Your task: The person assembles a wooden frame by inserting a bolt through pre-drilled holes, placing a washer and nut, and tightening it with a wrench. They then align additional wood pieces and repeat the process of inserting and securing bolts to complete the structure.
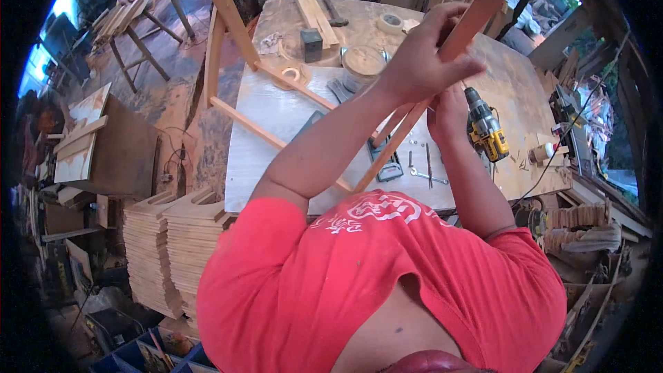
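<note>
My left hand [425, 55] is closed around an upright leg of a wooden frame [487, 10], with the thumb reaching across it. Just below, my right hand [450, 114] is raised close to the same leg; its fingers look closed, but what they hold is hidden behind the wood. The frame's slats run down over the white-topped part of the table [266, 124]. Right beside my right hand is a yellow and black cordless drill [489, 131]. A wrench [429, 177] and a thin dark rod [429, 166] lie nearer my chest, with small hardware around them.
Farther back on the table are a round container [363, 61], a tape roll [390, 23], a dark block [311, 45], wooden strips [316, 19] and a hammer [334, 10]. Stacked cut boards [148, 255] stand at the left. A white bottle [541, 152] lies at the right.
</note>
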{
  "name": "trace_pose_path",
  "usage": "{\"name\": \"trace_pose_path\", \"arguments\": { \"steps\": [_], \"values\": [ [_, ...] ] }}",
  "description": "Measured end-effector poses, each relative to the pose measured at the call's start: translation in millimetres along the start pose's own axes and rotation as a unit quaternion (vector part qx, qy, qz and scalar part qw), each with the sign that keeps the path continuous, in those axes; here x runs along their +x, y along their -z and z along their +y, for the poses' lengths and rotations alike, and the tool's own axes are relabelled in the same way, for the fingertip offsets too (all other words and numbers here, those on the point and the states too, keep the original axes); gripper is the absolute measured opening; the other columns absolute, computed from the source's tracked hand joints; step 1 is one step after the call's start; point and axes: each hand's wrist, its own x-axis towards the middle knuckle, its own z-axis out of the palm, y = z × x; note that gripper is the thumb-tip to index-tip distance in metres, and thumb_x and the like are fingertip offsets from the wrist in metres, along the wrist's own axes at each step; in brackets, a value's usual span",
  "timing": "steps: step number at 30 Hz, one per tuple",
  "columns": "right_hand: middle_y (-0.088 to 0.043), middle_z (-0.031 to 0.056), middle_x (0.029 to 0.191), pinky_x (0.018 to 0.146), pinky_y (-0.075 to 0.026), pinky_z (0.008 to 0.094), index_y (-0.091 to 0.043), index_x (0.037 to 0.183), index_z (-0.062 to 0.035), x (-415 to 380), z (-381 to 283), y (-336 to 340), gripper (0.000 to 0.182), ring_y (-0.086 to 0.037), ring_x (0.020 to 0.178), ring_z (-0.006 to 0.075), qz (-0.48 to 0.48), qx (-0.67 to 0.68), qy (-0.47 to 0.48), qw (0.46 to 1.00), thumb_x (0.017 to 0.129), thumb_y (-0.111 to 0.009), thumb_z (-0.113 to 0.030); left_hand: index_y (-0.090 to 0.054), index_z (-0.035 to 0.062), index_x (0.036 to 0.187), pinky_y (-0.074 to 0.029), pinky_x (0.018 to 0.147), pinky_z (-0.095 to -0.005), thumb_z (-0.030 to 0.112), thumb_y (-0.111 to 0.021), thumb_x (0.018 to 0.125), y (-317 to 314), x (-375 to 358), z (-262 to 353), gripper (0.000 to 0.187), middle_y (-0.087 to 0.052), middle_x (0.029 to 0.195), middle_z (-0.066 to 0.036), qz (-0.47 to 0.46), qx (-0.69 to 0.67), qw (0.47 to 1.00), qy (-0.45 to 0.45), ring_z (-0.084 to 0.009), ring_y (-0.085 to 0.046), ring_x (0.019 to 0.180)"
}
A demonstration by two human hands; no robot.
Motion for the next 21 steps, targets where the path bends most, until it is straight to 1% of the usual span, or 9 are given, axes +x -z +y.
{"name": "trace_pose_path", "arguments": {
  "steps": [1, 2, 5, 6, 8, 12, 15, 17, 21],
  "values": [
    [-0.056, 0.0079, 0.107, 0.083, -0.044, 0.0281, -0.048, 0.118, -0.0034, -3.1, -5.3, -6.9, 0.037, -0.055, 0.096, 0.0147, 0.007, 0.031, 0.004, 0.999, 0.096, -0.047, -0.034, -0.052, 0.0052, 0.106, -0.046, 0.079, -0.0332, 0.043, -0.067, 0.082, -7.3, 4.8, 2.7, 0.047, -0.057, 0.097, -0.008, -0.047, -0.011, 0.994, 0.097, -0.0179, -0.057, 0.089],
    [-0.056, 0.0087, 0.11, 0.084, -0.046, 0.0296, -0.045, 0.12, -0.0023, -2.8, -7.5, -5.7, 0.038, -0.056, 0.099, 0.016, 0.0, 0.044, -0.003, 0.999, 0.097, -0.046, -0.032, -0.054, 0.0065, 0.101, -0.047, 0.072, -0.031, 0.027, -0.064, 0.086, -13.8, 2.8, 5.2, 0.028, -0.058, 0.084, -0.005, -0.009, -0.014, 0.996, 0.092, -0.0154, -0.058, 0.078],
    [-0.056, 0.0091, 0.11, 0.085, -0.047, 0.0312, -0.045, 0.12, -0.0011, -3.7, -6.2, -6.0, 0.037, -0.056, 0.102, 0.0168, -0.006, 0.07, 0.002, 0.998, 0.097, -0.046, -0.031, -0.053, 0.0065, 0.1, -0.047, 0.072, -0.0301, 0.026, -0.061, 0.087, -14.6, 4.3, 1.4, 0.024, -0.058, 0.086, -0.005, -0.016, -0.002, 0.992, 0.122, -0.0143, -0.057, 0.08],
    [-0.056, 0.0091, 0.11, 0.085, -0.047, 0.0312, -0.045, 0.12, -0.0011, -5.5, -6.7, -6.0, 0.037, -0.056, 0.102, 0.0168, -0.005, 0.072, 0.002, 0.997, 0.097, -0.046, -0.031, -0.053, 0.0065, 0.1, -0.047, 0.072, -0.0301, 0.026, -0.061, 0.087, -14.9, 3.2, 4.1, 0.024, -0.058, 0.086, -0.005, -0.018, -0.001, 0.992, 0.122, -0.0143, -0.057, 0.08],
    [-0.057, 0.0092, 0.109, 0.084, -0.047, 0.0306, -0.045, 0.118, -0.0003, -3.4, -8.3, -8.9, 0.036, -0.056, 0.1, 0.0163, -0.014, 0.092, -0.004, 0.996, 0.097, -0.047, -0.03, -0.051, 0.0039, 0.096, -0.047, 0.069, -0.0325, 0.021, -0.063, 0.084, -12.9, 3.6, 10.2, 0.024, -0.06, 0.081, -0.01, 0.006, 0.013, 0.994, 0.108, -0.0192, -0.059, 0.074],
    [-0.057, 0.0089, 0.106, 0.083, -0.047, 0.0303, -0.046, 0.116, -0.0003, -1.5, -6.6, -7.2, 0.034, -0.057, 0.096, 0.0152, -0.022, 0.093, 0.011, 0.995, 0.097, -0.047, -0.029, -0.052, 0.0042, 0.095, -0.047, 0.07, -0.0321, 0.02, -0.062, 0.084, -16.2, 4.0, 7.8, 0.022, -0.059, 0.081, -0.009, 0.022, -0.02, 0.994, 0.107, -0.0184, -0.059, 0.075],
    [-0.058, 0.0078, 0.101, 0.08, -0.047, 0.0297, -0.047, 0.113, -0.0007, -0.1, -4.6, -7.5, 0.033, -0.057, 0.091, 0.0144, -0.006, 0.085, 0.007, 0.996, 0.097, -0.047, -0.029, -0.052, 0.0046, 0.095, -0.046, 0.07, -0.0309, 0.018, -0.061, 0.084, -14.5, 4.1, 4.8, 0.019, -0.058, 0.082, -0.007, 0.007, 0.007, 0.994, 0.112, -0.0165, -0.057, 0.076],
    [-0.058, 0.0064, 0.096, 0.077, -0.046, 0.0277, -0.049, 0.111, -0.0008, -0.8, -3.6, -11.8, 0.032, -0.056, 0.088, 0.0129, 0.003, 0.074, 0.018, 0.997, 0.097, -0.048, -0.03, -0.054, 0.0038, 0.1, -0.047, 0.069, -0.0265, 0.021, -0.062, 0.086, -14.0, 1.6, 2.8, 0.024, -0.058, 0.086, -0.004, 0.006, -0.013, 0.988, 0.151, -0.0119, -0.057, 0.078],
    [-0.058, 0.0052, 0.093, 0.075, -0.045, 0.0265, -0.051, 0.109, -0.0006, 3.0, 2.9, -8.6, 0.034, -0.054, 0.086, 0.0116, 0.031, 0.044, 0.022, 0.998, 0.097, -0.048, -0.032, -0.054, 0.0038, 0.1, -0.046, 0.067, -0.0248, 0.018, -0.063, 0.086, -16.6, 2.2, -2.0, 0.022, -0.057, 0.085, -0.003, 0.007, -0.033, 0.992, 0.121, -0.01, -0.056, 0.074]
  ]
}}
